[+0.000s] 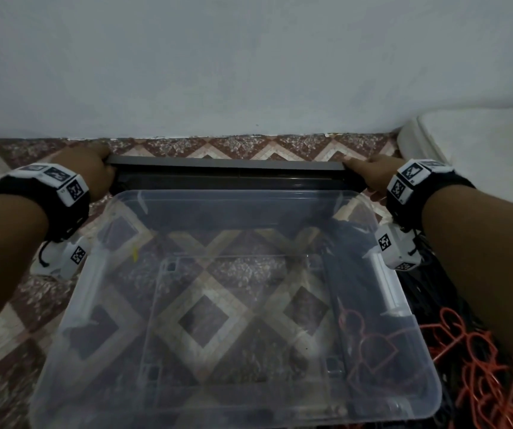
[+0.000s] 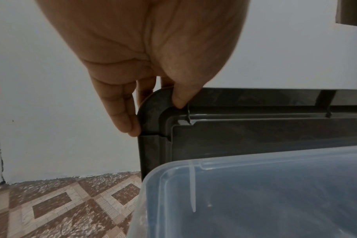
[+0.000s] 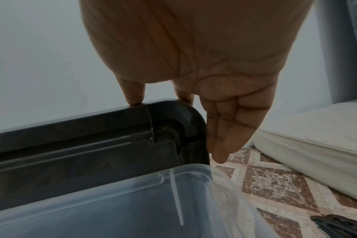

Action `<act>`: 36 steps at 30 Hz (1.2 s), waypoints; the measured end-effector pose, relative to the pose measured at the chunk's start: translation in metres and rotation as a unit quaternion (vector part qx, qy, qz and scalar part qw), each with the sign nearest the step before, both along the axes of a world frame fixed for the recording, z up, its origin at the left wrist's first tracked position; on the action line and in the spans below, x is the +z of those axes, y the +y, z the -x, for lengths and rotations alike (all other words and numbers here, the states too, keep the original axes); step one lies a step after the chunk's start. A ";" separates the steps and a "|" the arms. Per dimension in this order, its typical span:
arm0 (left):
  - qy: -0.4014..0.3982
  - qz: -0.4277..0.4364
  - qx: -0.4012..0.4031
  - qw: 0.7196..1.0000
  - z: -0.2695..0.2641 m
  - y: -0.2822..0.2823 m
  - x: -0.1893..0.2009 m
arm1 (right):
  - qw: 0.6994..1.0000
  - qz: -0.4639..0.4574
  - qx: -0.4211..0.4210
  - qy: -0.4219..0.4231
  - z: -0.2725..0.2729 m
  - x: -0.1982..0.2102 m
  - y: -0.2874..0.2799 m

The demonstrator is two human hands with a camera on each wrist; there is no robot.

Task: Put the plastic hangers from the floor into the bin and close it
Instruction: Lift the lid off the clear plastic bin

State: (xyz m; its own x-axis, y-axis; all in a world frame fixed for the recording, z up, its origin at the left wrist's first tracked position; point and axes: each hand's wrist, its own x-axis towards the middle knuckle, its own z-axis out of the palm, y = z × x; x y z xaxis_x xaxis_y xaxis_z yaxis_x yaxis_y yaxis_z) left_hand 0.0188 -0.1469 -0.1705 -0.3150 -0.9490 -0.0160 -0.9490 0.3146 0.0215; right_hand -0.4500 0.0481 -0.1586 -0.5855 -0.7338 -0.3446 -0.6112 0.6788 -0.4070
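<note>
A clear plastic bin [image 1: 81, 292] stands open on the patterned floor, and the tiles show through its bottom. Behind it a dark grey lid [image 1: 227, 168] stands upright on edge. My left hand [image 1: 94, 165] grips the lid's top left corner, thumb in front and fingers behind [image 2: 130, 127]. At the top right corner my right hand [image 1: 369, 171] holds the same lid [image 3: 92, 145]. A heap of orange hangers [image 1: 472, 360] and black hangers [image 1: 425, 292] lies on the floor against the bin's right side, partly seen through its wall.
A pale wall [image 1: 249, 72] rises just behind the lid. A white mattress [image 1: 481, 144] lies on the floor at the far right, close to my right hand. Patterned tile floor [image 1: 10, 329] is open on the bin's left.
</note>
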 end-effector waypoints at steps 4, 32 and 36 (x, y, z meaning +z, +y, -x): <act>0.005 0.003 -0.002 1.000 0.004 0.001 -0.002 | 1.000 -0.002 0.004 0.021 0.004 -0.002 -0.001; -0.022 -0.138 0.106 0.985 -0.017 0.143 0.022 | 0.997 0.027 -0.068 -0.026 0.063 0.060 0.190; -0.048 -0.191 0.001 0.980 0.033 0.232 0.027 | 0.988 -0.004 -0.140 -0.060 0.064 0.066 0.309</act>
